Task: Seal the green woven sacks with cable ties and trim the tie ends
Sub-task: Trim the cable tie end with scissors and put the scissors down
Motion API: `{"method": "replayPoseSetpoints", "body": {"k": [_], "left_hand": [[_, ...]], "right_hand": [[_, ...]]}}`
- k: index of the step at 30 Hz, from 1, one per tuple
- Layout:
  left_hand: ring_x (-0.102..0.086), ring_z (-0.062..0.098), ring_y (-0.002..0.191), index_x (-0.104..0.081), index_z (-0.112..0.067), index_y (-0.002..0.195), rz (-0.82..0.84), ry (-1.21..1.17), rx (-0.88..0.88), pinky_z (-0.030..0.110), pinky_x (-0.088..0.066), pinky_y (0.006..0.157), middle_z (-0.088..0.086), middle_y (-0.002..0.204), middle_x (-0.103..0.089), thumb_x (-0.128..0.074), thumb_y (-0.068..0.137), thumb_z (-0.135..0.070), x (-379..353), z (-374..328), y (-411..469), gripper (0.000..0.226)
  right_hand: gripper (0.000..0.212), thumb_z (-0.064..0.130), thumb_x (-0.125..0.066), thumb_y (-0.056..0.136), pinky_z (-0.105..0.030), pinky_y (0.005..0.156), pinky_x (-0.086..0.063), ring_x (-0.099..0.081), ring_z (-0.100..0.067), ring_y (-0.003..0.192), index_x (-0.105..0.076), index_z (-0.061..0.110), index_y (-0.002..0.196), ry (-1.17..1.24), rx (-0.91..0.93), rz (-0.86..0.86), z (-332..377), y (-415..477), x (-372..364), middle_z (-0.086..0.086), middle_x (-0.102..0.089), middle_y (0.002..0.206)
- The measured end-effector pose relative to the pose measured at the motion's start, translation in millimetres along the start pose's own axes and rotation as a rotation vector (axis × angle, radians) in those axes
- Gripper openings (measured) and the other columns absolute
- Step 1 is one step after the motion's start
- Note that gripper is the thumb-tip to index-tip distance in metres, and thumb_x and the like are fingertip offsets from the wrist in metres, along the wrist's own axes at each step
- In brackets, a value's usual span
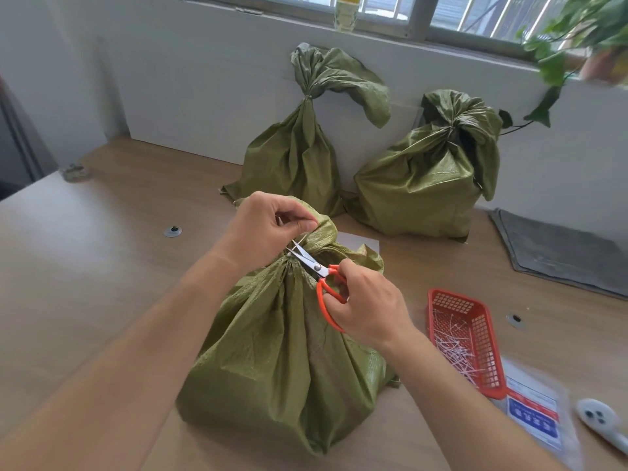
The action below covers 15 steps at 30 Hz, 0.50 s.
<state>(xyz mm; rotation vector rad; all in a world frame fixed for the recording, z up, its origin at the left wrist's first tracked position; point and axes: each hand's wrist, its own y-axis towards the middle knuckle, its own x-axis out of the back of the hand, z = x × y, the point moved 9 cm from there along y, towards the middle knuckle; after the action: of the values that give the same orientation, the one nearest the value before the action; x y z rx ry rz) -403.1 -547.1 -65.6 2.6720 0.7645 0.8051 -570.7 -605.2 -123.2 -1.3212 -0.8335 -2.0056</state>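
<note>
A green woven sack (pixel 285 351) stands on the wooden table in front of me, its neck gathered and bound by a cable tie. My left hand (pixel 268 226) pinches the bunched sack top together with the thin white tie end (pixel 300 240). My right hand (pixel 370 307) grips orange-handled scissors (pixel 324 280), whose open blades straddle the tie end close to the neck. Two more tied green sacks, one at the back middle (pixel 299 158) and one at the back right (pixel 421 185), lean against the white wall.
A red mesh basket (pixel 455 300) holding several white cable ties lies to the right of the sack. A printed plastic packet (pixel 533 419) and a white tool (pixel 598 419) lie at the front right. A grey mat (pixel 560 249) is at the right, a plant (pixel 571 45) on the sill.
</note>
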Motion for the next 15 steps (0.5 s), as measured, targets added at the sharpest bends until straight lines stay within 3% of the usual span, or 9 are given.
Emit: {"method": "replayPoseSetpoints", "body": {"k": [3, 6, 10, 15], "left_hand": [[-0.075, 0.011, 0.083, -0.083, -0.012, 0.093, -0.059, -0.003, 0.008, 0.026, -0.060, 0.082, -0.004, 0.086, -0.079, -0.083, 0.084, -0.010, 8, 3, 1, 0.009], [-0.074, 0.010, 0.080, -0.082, -0.014, 0.092, -0.076, -0.033, 0.012, 0.020, -0.057, 0.078, -0.003, 0.084, -0.079, -0.083, 0.084, -0.008, 13, 5, 2, 0.010], [-0.075, 0.010, 0.084, -0.083, -0.011, 0.094, -0.042, -0.033, -0.001, 0.021, -0.059, 0.082, -0.004, 0.087, -0.079, -0.083, 0.084, -0.010, 9, 1, 2, 0.010], [-0.076, 0.009, 0.086, -0.083, -0.013, 0.094, -0.019, -0.055, -0.016, 0.023, -0.059, 0.086, -0.007, 0.087, -0.079, -0.083, 0.084, -0.009, 10, -2, 2, 0.011]], "right_hand": [[0.025, 0.045, -0.059, 0.093, -0.034, 0.063, -0.052, -0.057, -0.017, 0.074, -0.052, 0.022, 0.088, 0.013, -0.039, -0.030, -7, -9, 2, 0.009, -0.060, 0.080], [0.022, 0.044, -0.060, 0.092, -0.028, 0.061, -0.048, -0.058, -0.016, 0.073, -0.053, 0.024, 0.089, 0.035, -0.028, -0.017, -7, -14, -2, 0.010, -0.061, 0.081], [0.023, 0.044, -0.060, 0.093, -0.027, 0.060, -0.044, -0.055, -0.015, 0.071, -0.052, 0.023, 0.089, 0.042, -0.009, -0.032, 1, -10, -1, 0.010, -0.059, 0.080], [0.024, 0.043, -0.059, 0.093, -0.035, 0.063, -0.052, -0.056, -0.018, 0.072, -0.052, 0.021, 0.089, 0.023, -0.017, -0.021, 5, 0, -1, 0.008, -0.058, 0.079]]}}
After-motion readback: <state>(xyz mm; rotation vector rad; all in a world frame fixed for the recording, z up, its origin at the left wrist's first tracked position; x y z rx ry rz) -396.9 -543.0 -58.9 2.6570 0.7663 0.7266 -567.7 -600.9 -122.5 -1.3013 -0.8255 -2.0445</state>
